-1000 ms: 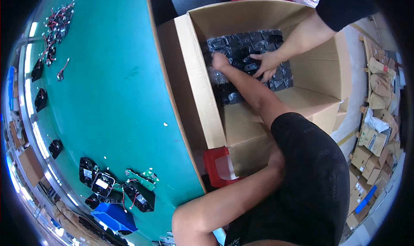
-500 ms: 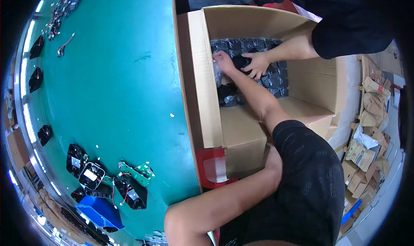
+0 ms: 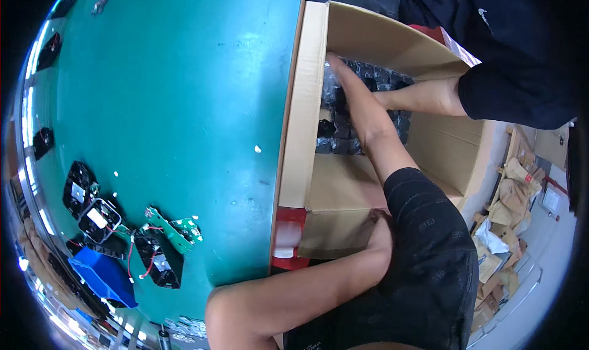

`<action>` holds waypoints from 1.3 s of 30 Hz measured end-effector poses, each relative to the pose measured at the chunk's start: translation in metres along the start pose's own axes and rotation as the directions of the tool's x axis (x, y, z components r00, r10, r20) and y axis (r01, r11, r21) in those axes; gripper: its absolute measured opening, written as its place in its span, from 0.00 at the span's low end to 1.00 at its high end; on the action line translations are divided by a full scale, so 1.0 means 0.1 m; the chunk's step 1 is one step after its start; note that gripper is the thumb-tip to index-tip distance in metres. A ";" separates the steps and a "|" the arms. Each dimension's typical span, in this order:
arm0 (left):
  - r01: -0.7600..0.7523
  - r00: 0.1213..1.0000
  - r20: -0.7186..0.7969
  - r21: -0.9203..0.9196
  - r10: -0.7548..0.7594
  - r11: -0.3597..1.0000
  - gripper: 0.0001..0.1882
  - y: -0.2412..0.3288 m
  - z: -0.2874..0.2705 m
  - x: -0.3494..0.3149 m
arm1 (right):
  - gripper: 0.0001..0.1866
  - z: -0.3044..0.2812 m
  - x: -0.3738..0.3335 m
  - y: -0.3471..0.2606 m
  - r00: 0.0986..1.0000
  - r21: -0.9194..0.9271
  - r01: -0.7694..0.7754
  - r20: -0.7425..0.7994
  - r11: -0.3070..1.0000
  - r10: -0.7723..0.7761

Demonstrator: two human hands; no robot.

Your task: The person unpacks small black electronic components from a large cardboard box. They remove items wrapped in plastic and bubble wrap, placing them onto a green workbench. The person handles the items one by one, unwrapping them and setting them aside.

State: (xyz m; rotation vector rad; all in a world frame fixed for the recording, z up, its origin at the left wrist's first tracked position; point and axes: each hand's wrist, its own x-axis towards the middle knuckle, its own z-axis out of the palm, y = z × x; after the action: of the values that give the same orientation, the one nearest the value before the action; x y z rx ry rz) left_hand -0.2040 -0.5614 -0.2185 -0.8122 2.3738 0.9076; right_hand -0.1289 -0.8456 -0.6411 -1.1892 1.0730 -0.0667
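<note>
A deep cardboard box (image 3: 346, 184) stands right of the green table. In it, black plastic-wrapped parts (image 3: 350, 144) lie in rows. My right arm reaches across the box, and my right hand (image 3: 334, 60) is down at its far left corner, beside clear plastic wrap (image 3: 330, 86). The fingers of that hand are hidden. My left arm is bent, its elbow over the table edge; my left hand (image 3: 380, 216) is at the box's near side, its fingers dark and mostly hidden. Another person's forearm (image 3: 429, 97) enters from the right and passes behind mine, their hand out of sight.
On the green table (image 3: 184, 104) lie black housings (image 3: 161, 261) with red wires, a green circuit board (image 3: 175, 227) and a blue bin (image 3: 104, 279). More black housings line the far left edge. Red crates (image 3: 288, 218) stand below the box; brown sacks (image 3: 512, 196) are stacked at right.
My right hand has gone farther toward the box's far left corner. The other person's hand, seen before on a black part, is now behind my forearm. The whole view has shifted.
</note>
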 end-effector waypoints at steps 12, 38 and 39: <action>-0.048 0.999 0.018 0.126 0.046 0.991 0.25 -0.05 0.04 0.03 | 0.10 0.38 -1.02 -0.04 0.851 -0.690 0.434 0.103 0.579 -0.515; 0.060 0.988 -0.132 -0.184 -0.085 0.981 0.19 -0.06 0.02 0.02 | 0.14 -0.32 -0.78 -0.25 0.953 0.546 0.263 -0.276 0.796 -0.126; 0.064 0.985 -0.143 -0.216 -0.097 0.974 0.18 -0.04 -0.02 -0.01 | 0.13 -0.46 -0.88 -0.24 0.936 0.595 0.263 -0.349 0.759 -0.050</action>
State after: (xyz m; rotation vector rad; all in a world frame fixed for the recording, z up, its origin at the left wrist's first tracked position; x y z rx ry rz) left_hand -0.2016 -0.5650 -0.2180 -1.0886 2.3800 1.1134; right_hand -0.1968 -0.8403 -0.5651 -0.6455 1.0937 -0.7288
